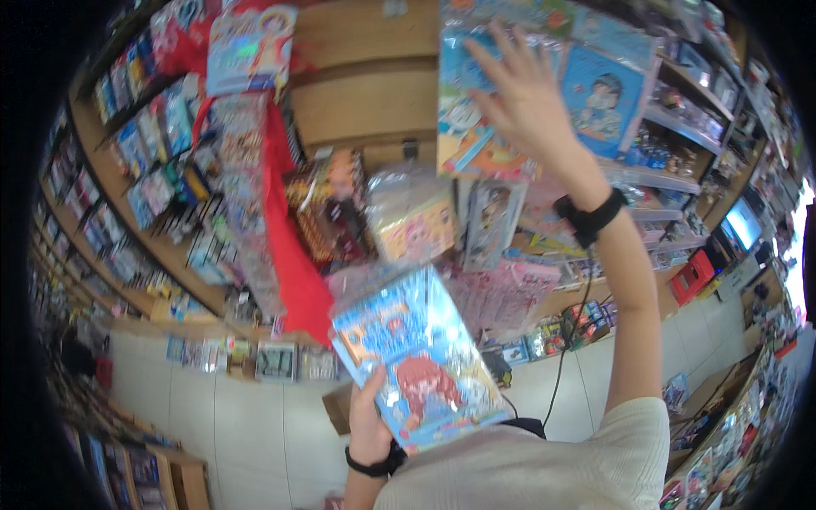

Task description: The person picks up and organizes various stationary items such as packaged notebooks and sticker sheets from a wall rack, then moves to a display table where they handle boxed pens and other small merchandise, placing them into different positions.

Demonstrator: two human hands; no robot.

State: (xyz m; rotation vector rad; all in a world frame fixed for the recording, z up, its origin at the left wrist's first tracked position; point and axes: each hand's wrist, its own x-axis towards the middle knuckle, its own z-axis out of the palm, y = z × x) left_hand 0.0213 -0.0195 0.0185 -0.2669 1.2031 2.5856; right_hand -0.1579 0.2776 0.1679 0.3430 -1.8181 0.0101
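Left hand [370,421], lower centre, grips a blue bagged pack [421,361] by its lower edge; it is off the display, not yet placed. Right hand [527,93], upper centre, is spread wide and holds nothing, lying against a hanging pack [463,127]. Wooden shelves [374,93] crowded with goods; pale tiled floor [229,416] below.

Left hand [367,425] fingers hidden behind blue packet [416,357].
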